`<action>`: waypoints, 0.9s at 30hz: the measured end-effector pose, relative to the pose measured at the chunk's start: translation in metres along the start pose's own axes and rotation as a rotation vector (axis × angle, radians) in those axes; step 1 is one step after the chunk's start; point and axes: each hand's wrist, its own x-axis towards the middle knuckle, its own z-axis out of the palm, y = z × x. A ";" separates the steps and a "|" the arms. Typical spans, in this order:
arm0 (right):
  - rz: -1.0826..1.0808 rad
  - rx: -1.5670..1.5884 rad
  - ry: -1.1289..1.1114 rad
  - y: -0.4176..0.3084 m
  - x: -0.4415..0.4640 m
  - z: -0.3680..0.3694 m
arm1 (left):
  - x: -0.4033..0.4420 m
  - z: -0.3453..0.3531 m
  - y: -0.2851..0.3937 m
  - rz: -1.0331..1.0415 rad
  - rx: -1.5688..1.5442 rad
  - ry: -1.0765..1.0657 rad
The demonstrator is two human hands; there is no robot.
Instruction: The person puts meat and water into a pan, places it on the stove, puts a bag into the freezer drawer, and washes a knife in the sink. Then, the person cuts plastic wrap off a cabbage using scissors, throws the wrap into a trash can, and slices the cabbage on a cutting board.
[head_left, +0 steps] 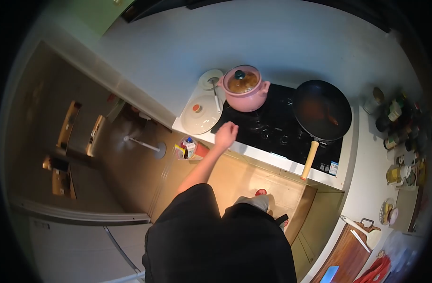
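One hob [253,125], in the counter [291,166]; left hand [226,135] at its near-left edge, fingers curled inward, right fingers cannot be told. On it, one pink pot [246,101], left; one pan [319,104], right. Beside it, one white lid [204,121].

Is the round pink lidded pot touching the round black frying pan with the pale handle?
Apart. The head view shows a strip of black glass cooktop between the pink pot and the left rim of the black pan.
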 end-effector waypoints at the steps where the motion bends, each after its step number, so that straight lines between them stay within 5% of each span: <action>1: -0.001 -0.003 0.011 -0.002 -0.002 -0.004 | 0.004 -0.006 -0.034 -0.047 0.052 0.032; 8: 0.009 -0.006 0.149 -0.039 -0.046 -0.059 | 0.072 -0.077 -0.203 -0.439 0.326 0.012; 13: -0.062 0.069 0.223 -0.108 -0.099 -0.072 | 0.154 -0.065 -0.257 -0.417 0.375 0.093; 16: -0.208 0.105 0.198 -0.182 -0.130 -0.059 | 0.195 -0.047 -0.269 -0.401 0.396 -0.145; 17: -0.415 -0.061 0.185 -0.200 -0.126 -0.049 | 0.204 -0.047 -0.277 -0.382 0.376 -0.184; 18: -0.276 -0.021 0.135 -0.250 -0.149 -0.027 | 0.209 -0.052 -0.282 -0.362 0.368 -0.220; 19: -0.398 -0.059 0.128 -0.277 -0.159 -0.004 | 0.211 -0.054 -0.286 -0.342 0.358 -0.254; 23: -0.590 0.167 -0.241 -0.460 -0.268 0.108 | 0.222 -0.056 -0.300 -0.298 0.386 -0.285; 27: -0.762 0.477 -1.187 -0.627 -0.526 0.248 | 0.232 -0.043 -0.309 -0.192 0.287 -0.286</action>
